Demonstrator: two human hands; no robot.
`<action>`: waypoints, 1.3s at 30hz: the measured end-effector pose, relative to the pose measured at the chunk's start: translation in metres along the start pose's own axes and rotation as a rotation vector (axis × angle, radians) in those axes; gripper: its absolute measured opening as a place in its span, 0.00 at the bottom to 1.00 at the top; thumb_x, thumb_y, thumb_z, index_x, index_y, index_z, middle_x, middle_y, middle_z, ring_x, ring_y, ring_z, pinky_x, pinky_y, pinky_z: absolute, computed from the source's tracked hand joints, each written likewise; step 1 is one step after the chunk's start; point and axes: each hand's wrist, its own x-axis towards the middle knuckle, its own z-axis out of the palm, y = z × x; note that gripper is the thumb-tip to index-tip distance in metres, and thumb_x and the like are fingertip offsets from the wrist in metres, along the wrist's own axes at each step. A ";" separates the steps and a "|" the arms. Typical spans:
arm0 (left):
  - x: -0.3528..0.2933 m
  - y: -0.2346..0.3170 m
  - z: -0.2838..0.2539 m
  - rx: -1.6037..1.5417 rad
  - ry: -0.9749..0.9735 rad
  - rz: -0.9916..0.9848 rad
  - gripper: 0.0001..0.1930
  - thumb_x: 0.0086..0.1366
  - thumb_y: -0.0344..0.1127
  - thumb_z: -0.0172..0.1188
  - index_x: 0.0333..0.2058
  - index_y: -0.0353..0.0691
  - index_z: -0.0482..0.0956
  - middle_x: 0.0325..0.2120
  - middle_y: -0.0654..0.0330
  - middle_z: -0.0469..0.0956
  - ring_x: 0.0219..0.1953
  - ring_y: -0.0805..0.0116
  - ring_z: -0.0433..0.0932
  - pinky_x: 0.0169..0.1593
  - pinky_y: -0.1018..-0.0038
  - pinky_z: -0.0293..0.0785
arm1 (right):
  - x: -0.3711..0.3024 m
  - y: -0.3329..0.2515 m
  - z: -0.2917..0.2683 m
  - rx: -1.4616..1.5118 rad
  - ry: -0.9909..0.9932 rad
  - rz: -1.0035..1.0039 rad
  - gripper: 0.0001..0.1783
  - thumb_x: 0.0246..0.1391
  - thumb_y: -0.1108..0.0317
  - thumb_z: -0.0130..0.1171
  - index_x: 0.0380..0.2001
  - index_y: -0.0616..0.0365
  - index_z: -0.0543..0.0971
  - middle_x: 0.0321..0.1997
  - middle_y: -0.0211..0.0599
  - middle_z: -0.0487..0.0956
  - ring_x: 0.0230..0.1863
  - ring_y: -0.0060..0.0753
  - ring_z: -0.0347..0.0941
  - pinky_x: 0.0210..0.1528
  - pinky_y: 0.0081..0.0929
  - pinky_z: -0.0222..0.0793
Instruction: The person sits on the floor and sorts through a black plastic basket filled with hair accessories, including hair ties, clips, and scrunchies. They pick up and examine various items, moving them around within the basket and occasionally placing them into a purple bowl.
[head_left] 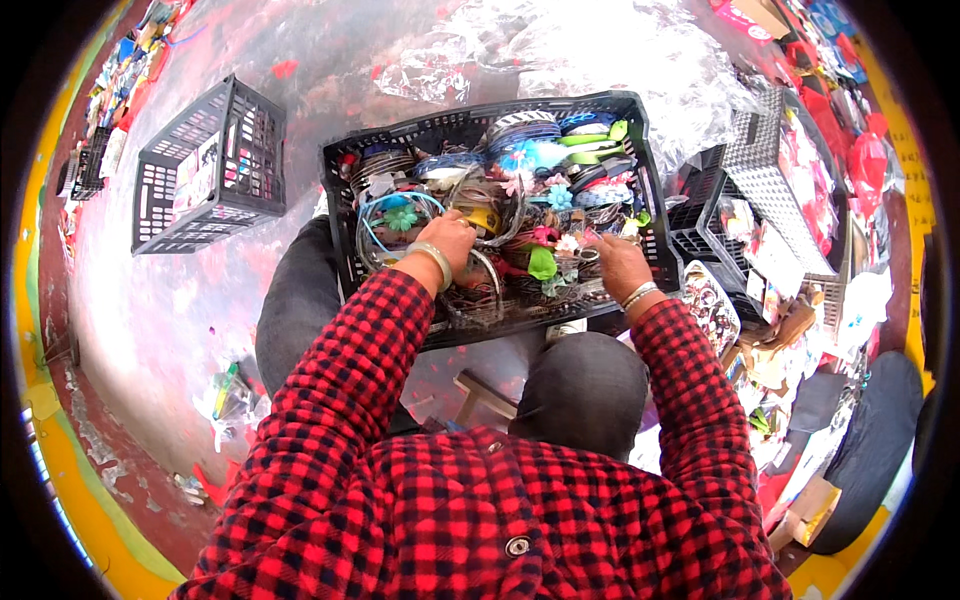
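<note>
A black plastic crate (340,190) rests on my knees, filled with several hairbands, ribbons and fabric flowers in blue, green, pink and yellow. My left hand (448,240) reaches into the crate's middle, its fingers closed among the hairbands beside a blue band with a green flower (402,215); what it grips is hidden. My right hand (618,262) lies in the crate's near right part, fingers down in the pile next to a green piece (541,262). Both wrists wear bangles. Red-and-black checked sleeves cover my arms.
A second black crate (215,165) stands on the floor at the left. Clear plastic bags (640,60) lie behind the crate. At the right are more black crates (765,180), cardboard and packaged goods. A low wooden stool (480,392) shows between my knees.
</note>
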 end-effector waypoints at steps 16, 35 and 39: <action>-0.005 0.036 -0.076 -1.147 0.279 0.103 0.09 0.54 0.23 0.51 0.36 0.35 0.71 0.29 0.60 0.72 0.34 0.68 0.70 0.39 0.74 0.67 | 0.017 -0.043 -0.073 0.299 0.447 -0.139 0.29 0.39 0.74 0.60 0.49 0.51 0.68 0.49 0.43 0.66 0.42 0.42 0.69 0.42 0.30 0.67; 0.051 0.122 -0.054 -0.684 0.258 0.357 0.21 0.48 0.36 0.62 0.41 0.38 0.71 0.38 0.51 0.69 0.43 0.52 0.68 0.47 0.65 0.64 | -0.067 0.052 -0.064 0.730 0.321 0.194 0.17 0.40 0.78 0.55 0.37 0.54 0.74 0.25 0.32 0.72 0.29 0.22 0.71 0.35 0.18 0.67; 0.076 0.135 -0.016 -0.772 0.237 0.398 0.18 0.49 0.34 0.60 0.39 0.37 0.71 0.38 0.50 0.69 0.43 0.53 0.68 0.46 0.65 0.65 | -0.069 0.074 -0.053 0.486 0.272 0.263 0.16 0.39 0.77 0.56 0.37 0.57 0.73 0.25 0.34 0.74 0.28 0.26 0.72 0.34 0.22 0.67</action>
